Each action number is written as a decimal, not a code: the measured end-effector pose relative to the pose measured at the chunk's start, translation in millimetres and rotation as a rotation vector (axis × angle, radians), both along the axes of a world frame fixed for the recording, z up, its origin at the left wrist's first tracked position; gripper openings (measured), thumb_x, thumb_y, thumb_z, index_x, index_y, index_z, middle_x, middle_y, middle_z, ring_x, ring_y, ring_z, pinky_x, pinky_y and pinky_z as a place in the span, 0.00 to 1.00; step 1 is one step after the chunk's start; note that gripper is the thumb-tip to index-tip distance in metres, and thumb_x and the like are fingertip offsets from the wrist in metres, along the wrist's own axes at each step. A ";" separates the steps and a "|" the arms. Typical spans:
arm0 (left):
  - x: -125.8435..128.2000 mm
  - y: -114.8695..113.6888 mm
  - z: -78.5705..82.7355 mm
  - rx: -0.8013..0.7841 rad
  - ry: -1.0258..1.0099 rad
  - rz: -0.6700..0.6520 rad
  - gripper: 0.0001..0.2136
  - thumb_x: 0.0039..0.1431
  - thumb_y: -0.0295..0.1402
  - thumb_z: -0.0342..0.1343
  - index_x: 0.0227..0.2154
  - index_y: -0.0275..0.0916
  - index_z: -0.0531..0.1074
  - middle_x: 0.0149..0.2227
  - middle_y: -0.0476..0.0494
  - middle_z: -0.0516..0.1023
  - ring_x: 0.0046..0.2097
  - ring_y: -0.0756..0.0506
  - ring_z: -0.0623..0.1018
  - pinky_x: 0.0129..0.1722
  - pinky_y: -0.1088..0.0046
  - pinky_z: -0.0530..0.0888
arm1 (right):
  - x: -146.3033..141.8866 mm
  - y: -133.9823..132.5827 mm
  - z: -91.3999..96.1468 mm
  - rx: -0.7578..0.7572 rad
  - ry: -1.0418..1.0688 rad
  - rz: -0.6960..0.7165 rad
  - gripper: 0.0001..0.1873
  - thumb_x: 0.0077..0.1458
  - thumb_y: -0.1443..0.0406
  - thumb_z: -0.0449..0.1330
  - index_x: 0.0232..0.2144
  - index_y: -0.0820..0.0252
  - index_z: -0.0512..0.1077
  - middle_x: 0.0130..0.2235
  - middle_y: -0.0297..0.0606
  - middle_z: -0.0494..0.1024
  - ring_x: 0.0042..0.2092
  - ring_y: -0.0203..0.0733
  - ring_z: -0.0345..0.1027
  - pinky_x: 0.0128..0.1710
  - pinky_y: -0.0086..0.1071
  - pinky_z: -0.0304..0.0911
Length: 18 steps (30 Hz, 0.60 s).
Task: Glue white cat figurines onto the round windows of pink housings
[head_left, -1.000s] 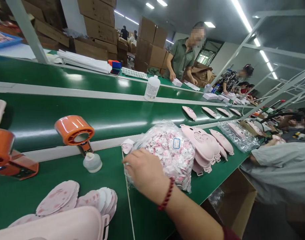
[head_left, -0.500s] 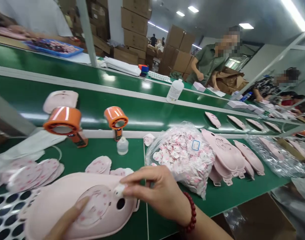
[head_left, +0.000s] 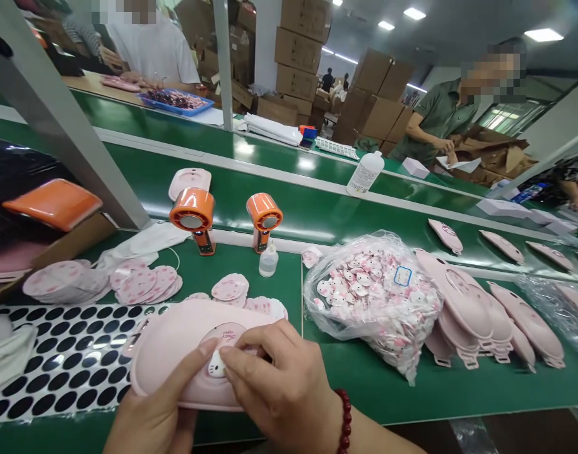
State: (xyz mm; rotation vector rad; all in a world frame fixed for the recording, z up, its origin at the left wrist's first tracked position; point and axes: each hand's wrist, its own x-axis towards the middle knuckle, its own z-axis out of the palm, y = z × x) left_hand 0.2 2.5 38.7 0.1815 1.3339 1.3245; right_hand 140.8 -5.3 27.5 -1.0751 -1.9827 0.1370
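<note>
Both my hands hold a pink plastic shell (head_left: 175, 343) low over the green bench (head_left: 365, 384). My left hand (head_left: 159, 413) grips its near edge from below, thumb on top. My right hand (head_left: 277, 384), with a red bead bracelet, pinches a small white cat-face piece (head_left: 216, 366) against the round pink disc in the shell. Just right of my hands lies a clear bag of small cat-face pieces (head_left: 371, 296).
Stacked pink shells (head_left: 464, 306) lie right of the bag. Two orange handheld fans (head_left: 193, 221) and a small bottle (head_left: 268, 261) stand behind. Round pink discs (head_left: 142, 284) and a sheet of black dots (head_left: 66, 353) lie left. Other people work across the conveyor belt (head_left: 346, 214).
My right hand left the bag, brought a small white piece to the pink shell, and now presses it onto the disc. My left hand has come up under the shell. The view turned left.
</note>
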 end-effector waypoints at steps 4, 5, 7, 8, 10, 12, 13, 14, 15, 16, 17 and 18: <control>1.9 -0.1 2.8 0.002 -0.018 0.002 0.29 0.35 0.28 0.74 0.46 0.46 0.78 0.51 0.45 0.80 0.55 0.36 0.76 0.46 0.70 0.78 | -3.1 -3.0 -2.3 0.054 -0.137 -0.024 0.14 0.63 0.64 0.59 0.50 0.62 0.74 0.42 0.40 0.80 0.36 0.43 0.69 0.32 0.34 0.67; 2.9 -0.1 3.5 0.007 -0.016 0.008 0.29 0.36 0.28 0.73 0.46 0.46 0.78 0.51 0.45 0.80 0.55 0.36 0.76 0.46 0.70 0.79 | -3.3 -3.3 -2.3 0.056 -0.162 -0.041 0.15 0.64 0.65 0.58 0.51 0.63 0.73 0.42 0.40 0.80 0.36 0.43 0.69 0.32 0.35 0.67; 4.9 -0.6 3.5 0.016 -0.010 0.018 0.28 0.37 0.28 0.73 0.46 0.46 0.78 0.51 0.44 0.80 0.54 0.36 0.76 0.46 0.70 0.79 | -2.9 -3.9 -1.2 0.062 -0.203 -0.055 0.15 0.65 0.65 0.56 0.52 0.66 0.73 0.42 0.41 0.80 0.36 0.44 0.69 0.31 0.36 0.68; 5.9 -0.9 2.8 0.020 -0.003 0.017 0.28 0.37 0.28 0.73 0.46 0.47 0.78 0.51 0.45 0.80 0.54 0.36 0.77 0.46 0.70 0.79 | -2.5 -4.1 -0.3 0.068 -0.230 -0.039 0.16 0.66 0.66 0.55 0.52 0.67 0.72 0.43 0.43 0.80 0.36 0.44 0.69 0.31 0.37 0.68; 7.6 -1.6 1.0 0.014 0.010 0.009 0.27 0.37 0.28 0.73 0.46 0.46 0.78 0.50 0.45 0.80 0.53 0.37 0.77 0.45 0.70 0.79 | -1.6 -4.4 1.5 0.092 -0.295 0.020 0.16 0.65 0.68 0.53 0.52 0.71 0.72 0.44 0.45 0.80 0.36 0.45 0.68 0.30 0.37 0.69; 8.8 -1.5 -0.2 -0.001 0.023 -0.005 0.27 0.38 0.28 0.73 0.45 0.45 0.78 0.50 0.44 0.80 0.52 0.37 0.78 0.44 0.69 0.80 | -0.4 -3.9 2.5 0.132 -0.342 0.086 0.16 0.64 0.71 0.52 0.50 0.75 0.73 0.46 0.47 0.79 0.37 0.45 0.69 0.28 0.37 0.68; 9.0 -1.1 -0.4 -0.014 0.031 0.000 0.26 0.37 0.29 0.73 0.45 0.43 0.78 0.49 0.43 0.81 0.51 0.36 0.78 0.43 0.69 0.80 | 0.6 -3.1 2.8 0.154 -0.346 0.116 0.16 0.64 0.72 0.51 0.49 0.76 0.73 0.46 0.48 0.79 0.38 0.46 0.69 0.28 0.37 0.69; 9.0 -0.5 -0.3 -0.022 0.034 0.006 0.27 0.37 0.29 0.73 0.45 0.42 0.78 0.48 0.42 0.81 0.51 0.36 0.79 0.43 0.69 0.80 | 1.8 -1.8 3.0 0.169 -0.335 0.144 0.16 0.64 0.72 0.51 0.48 0.76 0.74 0.45 0.48 0.79 0.40 0.46 0.69 0.31 0.37 0.71; 8.7 0.3 0.1 -0.027 0.032 0.008 0.27 0.35 0.30 0.74 0.45 0.42 0.78 0.48 0.41 0.81 0.50 0.36 0.79 0.42 0.69 0.81 | 3.3 -0.1 3.4 0.170 -0.304 0.168 0.15 0.64 0.71 0.52 0.47 0.75 0.75 0.45 0.48 0.79 0.42 0.46 0.70 0.36 0.37 0.72; 8.2 1.2 0.6 -0.025 0.027 0.009 0.29 0.33 0.30 0.75 0.44 0.42 0.78 0.49 0.41 0.81 0.50 0.36 0.79 0.41 0.70 0.81 | 5.1 2.0 3.7 0.148 -0.253 0.174 0.14 0.65 0.70 0.53 0.47 0.72 0.75 0.46 0.47 0.79 0.45 0.46 0.70 0.45 0.37 0.72; 7.6 2.0 1.2 -0.019 0.024 0.010 0.30 0.32 0.31 0.76 0.45 0.43 0.78 0.49 0.42 0.80 0.50 0.36 0.79 0.40 0.71 0.81 | 6.9 4.3 4.0 0.102 -0.178 0.155 0.14 0.65 0.68 0.55 0.48 0.67 0.76 0.48 0.45 0.78 0.49 0.46 0.70 0.54 0.39 0.68; 6.9 2.7 1.8 -0.006 0.023 0.006 0.32 0.30 0.32 0.76 0.46 0.45 0.77 0.50 0.43 0.80 0.51 0.36 0.79 0.40 0.71 0.81 | 8.7 6.6 4.1 0.034 -0.081 0.108 0.14 0.65 0.65 0.57 0.50 0.63 0.76 0.51 0.44 0.77 0.53 0.46 0.68 0.60 0.42 0.63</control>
